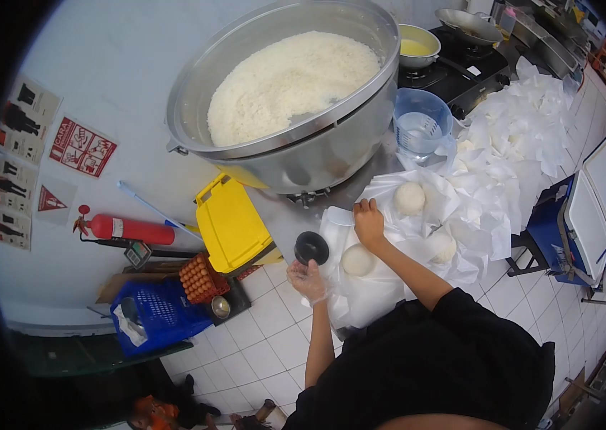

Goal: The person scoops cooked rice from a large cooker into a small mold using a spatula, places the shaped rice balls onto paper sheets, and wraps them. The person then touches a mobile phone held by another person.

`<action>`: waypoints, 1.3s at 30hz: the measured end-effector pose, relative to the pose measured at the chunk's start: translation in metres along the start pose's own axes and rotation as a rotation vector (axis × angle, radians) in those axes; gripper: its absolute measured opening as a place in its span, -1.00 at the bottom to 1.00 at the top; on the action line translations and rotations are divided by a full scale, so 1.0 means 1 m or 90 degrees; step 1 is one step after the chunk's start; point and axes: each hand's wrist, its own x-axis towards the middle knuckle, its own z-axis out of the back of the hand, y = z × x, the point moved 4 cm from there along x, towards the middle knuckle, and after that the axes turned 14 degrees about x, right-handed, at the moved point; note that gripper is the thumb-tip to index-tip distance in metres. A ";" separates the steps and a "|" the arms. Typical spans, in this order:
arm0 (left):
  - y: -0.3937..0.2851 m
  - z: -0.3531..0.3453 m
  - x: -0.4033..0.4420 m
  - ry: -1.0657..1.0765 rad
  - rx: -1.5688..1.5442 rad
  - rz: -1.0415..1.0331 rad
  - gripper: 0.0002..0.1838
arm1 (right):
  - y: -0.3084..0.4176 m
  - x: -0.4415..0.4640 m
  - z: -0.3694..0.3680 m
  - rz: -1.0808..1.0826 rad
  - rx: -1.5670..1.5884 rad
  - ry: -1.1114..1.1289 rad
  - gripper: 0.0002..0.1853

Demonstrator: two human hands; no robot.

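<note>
Big metal pot (pixel 331 154) of rice (pixel 281 93) stood on the steel surface (pixel 285 215), white sheets (pixel 378 295) beside it carrying three visible rice mounds (pixel 358 260). Gloved left hand (pixel 308 281) pinched the black bowl (pixel 311 248) just left of the nearest mound; right hand (pixel 369 223) had fingers bunched at a pale flat piece (pixel 341 216), can't tell if gripping. Read it as portioning, mid-batch; no rice showed in the bowl, so next move probably called for a refill from the pot.
</note>
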 end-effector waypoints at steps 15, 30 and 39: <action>0.006 0.003 -0.002 0.020 -0.051 0.008 -0.51 | -0.074 0.020 0.177 -0.203 0.166 -0.377 -0.66; -0.431 0.030 0.231 0.096 -0.058 -0.459 -0.29 | -0.067 0.087 0.313 -0.331 0.405 -0.197 -0.58; -0.445 -0.261 0.286 0.518 0.678 -0.649 -0.32 | -0.073 0.153 0.333 -0.291 0.421 -0.197 -0.74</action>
